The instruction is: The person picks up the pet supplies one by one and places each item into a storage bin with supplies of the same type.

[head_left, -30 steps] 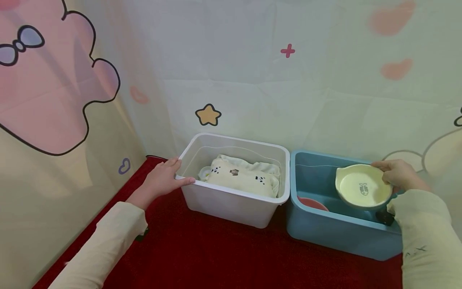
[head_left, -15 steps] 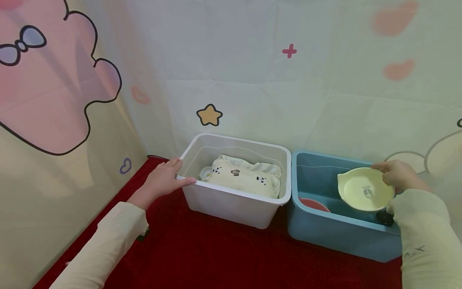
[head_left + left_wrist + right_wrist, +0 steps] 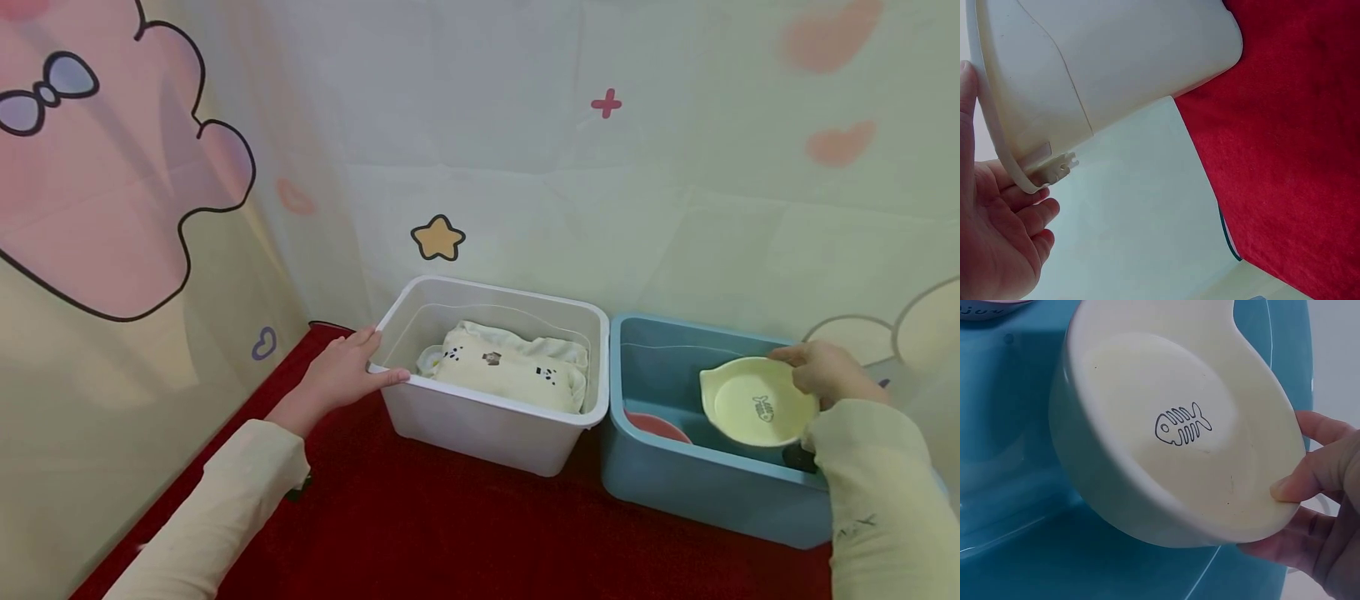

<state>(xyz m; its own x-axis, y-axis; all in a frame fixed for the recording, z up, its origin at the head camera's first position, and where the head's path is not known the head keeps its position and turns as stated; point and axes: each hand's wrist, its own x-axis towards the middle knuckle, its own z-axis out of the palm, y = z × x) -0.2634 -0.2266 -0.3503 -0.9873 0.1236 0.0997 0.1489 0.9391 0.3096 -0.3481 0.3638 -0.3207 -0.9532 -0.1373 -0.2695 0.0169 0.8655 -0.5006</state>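
Note:
A pale yellow bowl [image 3: 759, 402] with a pointed corner and a fishbone drawing hangs tilted over the blue bin [image 3: 712, 487]. My right hand [image 3: 832, 372] pinches its right rim, thumb inside and fingers outside, as the right wrist view shows. Over at the white bin [image 3: 480, 433], my left hand [image 3: 337, 371] holds the near-left corner of the rim. From the left wrist view, that hand's fingers [image 3: 1038, 215] curl below the rim. A cream pillow-like cloth item [image 3: 510, 371] with small animal prints lies in the white bin.
A pink bowl-like thing [image 3: 658, 427] sits in the blue bin's near-left corner. Beside my right sleeve is a dark object [image 3: 798, 458], partly hidden. Both bins stand side by side on red cloth [image 3: 420, 533], against a printed curtain [image 3: 525, 208].
The yellow bowl and right hand have lowered slightly, and the bowl's tilt has shifted a little. My left hand stays on the white bin's corner. The head view has drifted slightly.

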